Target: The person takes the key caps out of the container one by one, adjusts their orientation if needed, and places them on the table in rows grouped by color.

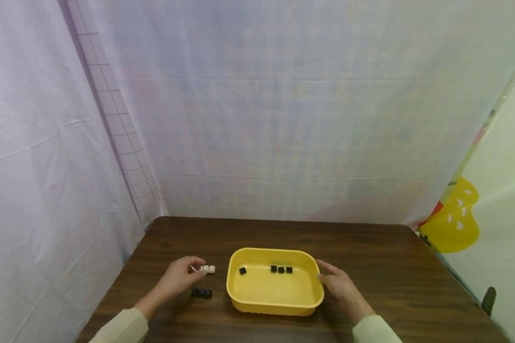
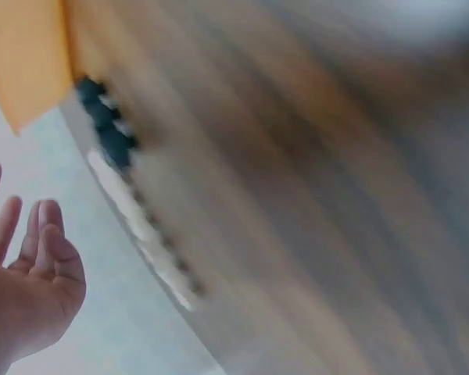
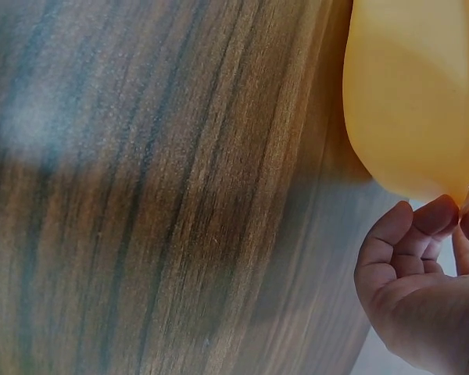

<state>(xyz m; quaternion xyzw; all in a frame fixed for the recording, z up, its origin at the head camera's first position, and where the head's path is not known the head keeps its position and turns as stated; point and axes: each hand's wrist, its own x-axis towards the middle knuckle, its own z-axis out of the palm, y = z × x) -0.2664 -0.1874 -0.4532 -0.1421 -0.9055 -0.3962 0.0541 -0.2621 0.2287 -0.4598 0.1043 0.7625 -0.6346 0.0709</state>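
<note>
In the head view, my left hand (image 1: pixel 181 275) hovers at the left end of a row of small white keycap-like blocks (image 1: pixel 208 269), its fingertips hiding part of that row. Seen from the left wrist, the loosely bent fingers (image 2: pixel 51 215) hold nothing. A short row of small black keycap-like blocks (image 1: pixel 201 293) lies on the table nearer to me. My right hand (image 1: pixel 340 286) pinches the right rim of a yellow plastic basin (image 1: pixel 276 309), thumb inside and fingers outside. Several black blocks (image 1: pixel 281 270) lie in the basin, one of them apart at the left.
The basin stands on a dark wood-grain table (image 1: pixel 395 267). Behind the table hangs a pale curtain (image 1: pixel 283 143), with a white cloth (image 1: pixel 47 166) at the left. A yellow printed figure (image 1: pixel 455 224) shows on the right-hand cloth.
</note>
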